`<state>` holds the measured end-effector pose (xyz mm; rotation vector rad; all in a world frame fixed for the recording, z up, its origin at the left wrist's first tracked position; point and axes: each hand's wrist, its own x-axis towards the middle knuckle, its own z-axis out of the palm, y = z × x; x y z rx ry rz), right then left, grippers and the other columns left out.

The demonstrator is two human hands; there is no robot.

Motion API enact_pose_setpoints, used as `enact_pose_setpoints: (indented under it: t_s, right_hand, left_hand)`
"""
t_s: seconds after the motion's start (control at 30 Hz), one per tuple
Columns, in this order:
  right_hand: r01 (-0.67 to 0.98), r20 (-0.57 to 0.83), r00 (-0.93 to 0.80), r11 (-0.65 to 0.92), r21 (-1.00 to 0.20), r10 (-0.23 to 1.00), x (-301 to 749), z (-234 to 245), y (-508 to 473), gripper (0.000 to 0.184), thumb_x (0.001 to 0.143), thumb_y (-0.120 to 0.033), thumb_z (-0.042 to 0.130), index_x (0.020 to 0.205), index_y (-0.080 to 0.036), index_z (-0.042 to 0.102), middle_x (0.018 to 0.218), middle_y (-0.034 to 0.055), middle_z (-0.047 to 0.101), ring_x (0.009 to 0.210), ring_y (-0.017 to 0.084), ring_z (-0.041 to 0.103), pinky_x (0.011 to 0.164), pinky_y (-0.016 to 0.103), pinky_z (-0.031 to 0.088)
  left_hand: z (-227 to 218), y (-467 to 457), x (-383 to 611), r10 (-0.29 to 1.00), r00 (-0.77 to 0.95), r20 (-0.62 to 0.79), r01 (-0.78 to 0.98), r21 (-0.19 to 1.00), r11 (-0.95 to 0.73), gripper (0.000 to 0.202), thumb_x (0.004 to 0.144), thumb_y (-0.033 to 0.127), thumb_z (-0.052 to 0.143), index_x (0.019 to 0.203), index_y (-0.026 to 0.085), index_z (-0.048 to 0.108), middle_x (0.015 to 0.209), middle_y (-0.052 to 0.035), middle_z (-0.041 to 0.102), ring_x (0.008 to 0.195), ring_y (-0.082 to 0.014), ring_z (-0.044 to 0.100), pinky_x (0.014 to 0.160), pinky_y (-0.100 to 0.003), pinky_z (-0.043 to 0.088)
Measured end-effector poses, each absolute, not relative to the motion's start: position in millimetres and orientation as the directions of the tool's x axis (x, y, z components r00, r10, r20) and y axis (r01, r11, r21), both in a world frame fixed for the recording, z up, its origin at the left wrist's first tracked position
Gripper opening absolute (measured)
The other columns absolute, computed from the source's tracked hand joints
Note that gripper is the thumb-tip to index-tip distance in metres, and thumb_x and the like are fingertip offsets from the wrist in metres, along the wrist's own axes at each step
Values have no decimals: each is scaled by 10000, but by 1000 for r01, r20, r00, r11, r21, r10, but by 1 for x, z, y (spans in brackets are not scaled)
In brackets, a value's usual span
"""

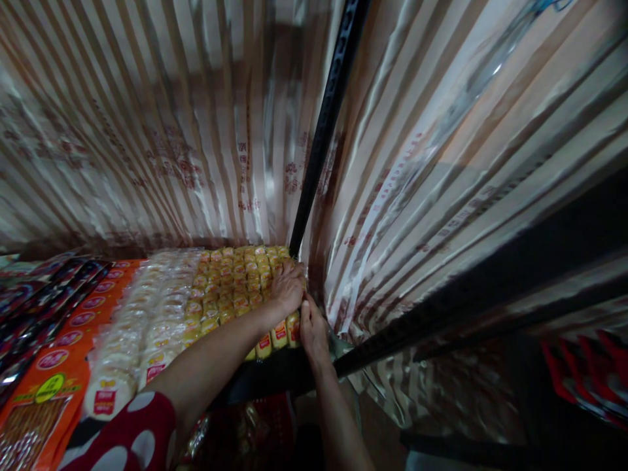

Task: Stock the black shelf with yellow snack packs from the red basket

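Observation:
Rows of small yellow-wrapped snack packets (230, 278) stand tightly packed at the right end of a dark shelf. My left hand (288, 286) lies over the packets at the far right, fingers stretched out and partly spread. Beside it, lower and to the right, my right hand (313, 327) rests against the outer side of the end row. Its thumb points up along the edge; the other fingers are partly hidden. Neither hand visibly lifts a packet. The picture is dim and slightly blurred.
White-wrapped round pastries (161, 307), orange snack bags (69, 340) and dark packets (34, 307) fill the shelf leftward. A black upright post (326, 118) meets the shelf corner. Striped plastic sheeting (196, 118) hangs behind. Red packages (583, 373) sit at the lower right.

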<state>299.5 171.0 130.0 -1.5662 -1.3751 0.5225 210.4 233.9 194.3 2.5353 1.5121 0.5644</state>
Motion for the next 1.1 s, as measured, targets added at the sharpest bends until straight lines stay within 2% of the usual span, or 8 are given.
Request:
enact_pose_setpoints:
  t_s: [0.1, 0.17, 0.3, 0.4, 0.57, 0.8, 0.93, 1.1]
  right_hand:
    - [464, 211, 268, 65, -883, 940, 299, 129, 176, 532, 885, -443, 305, 1228, -129, 564, 1242, 131, 579, 1182, 231, 515, 1018, 403, 379]
    - [433, 177, 271, 45, -900, 946, 299, 129, 180, 534, 880, -455, 313, 1207, -130, 583, 1220, 126, 597, 1170, 235, 525, 1014, 407, 381]
    - [398, 155, 267, 38, -917, 951, 299, 130, 181, 540, 867, -471, 328, 1179, -128, 605, 1209, 124, 604, 1157, 238, 533, 1022, 415, 367]
    - [369, 189, 265, 81, -926, 946, 298, 128, 180, 557, 865, -486, 328, 1193, -122, 593, 1237, 127, 584, 1185, 232, 508, 1041, 407, 346]
    - [317, 189, 294, 91, -944, 937, 297, 120, 181, 535, 867, -475, 337, 1193, -138, 594, 1216, 119, 601, 1163, 232, 523, 1016, 419, 372]
    - [320, 208, 275, 114, -941, 939, 299, 119, 179, 582, 878, -489, 285, 1231, -106, 546, 1293, 136, 534, 1218, 211, 464, 1067, 404, 299]
    - [324, 213, 279, 117, -939, 936, 294, 127, 167, 561, 889, -468, 268, 1246, -116, 521, 1299, 131, 526, 1216, 197, 458, 1060, 385, 306]
    - [278, 278, 427, 168, -946, 860, 276, 146, 124, 467, 899, -418, 332, 1167, -108, 555, 1179, 130, 595, 1094, 195, 541, 971, 364, 398]
  left_hand:
    - [194, 240, 209, 880, 438, 185, 828, 299, -475, 228, 826, 163, 464, 985, 146, 628, 1121, -93, 607, 1149, -247, 418, 993, -422, 336]
    - [195, 243, 209, 883, 443, 153, 838, 280, -469, 207, 822, 170, 470, 947, 130, 630, 1028, -100, 631, 1082, -239, 457, 965, -395, 358]
    - [193, 247, 211, 890, 431, 147, 859, 233, -455, 258, 820, 167, 460, 1024, 99, 603, 1069, -128, 605, 1074, -247, 463, 931, -378, 371]
    - [192, 248, 213, 891, 413, 191, 863, 230, -450, 336, 834, 176, 442, 1148, 133, 552, 1065, -114, 601, 1066, -249, 464, 911, -387, 374]
    - [195, 249, 212, 880, 457, 130, 849, 233, -475, 228, 791, 171, 492, 941, 134, 660, 1045, -111, 588, 1080, -260, 439, 902, -379, 377]
    - [204, 246, 208, 895, 432, 112, 846, 293, -445, 296, 749, 227, 559, 1019, 146, 649, 1112, -111, 551, 1099, -250, 424, 942, -374, 369]
    - [207, 236, 203, 871, 444, 210, 801, 344, -491, 287, 785, 186, 498, 1027, 133, 642, 1127, -104, 553, 1112, -231, 432, 980, -344, 355]
    - [213, 182, 188, 853, 355, 383, 649, 556, -519, 286, 832, 110, 389, 982, 156, 627, 1044, -60, 604, 1057, -167, 495, 979, -296, 373]
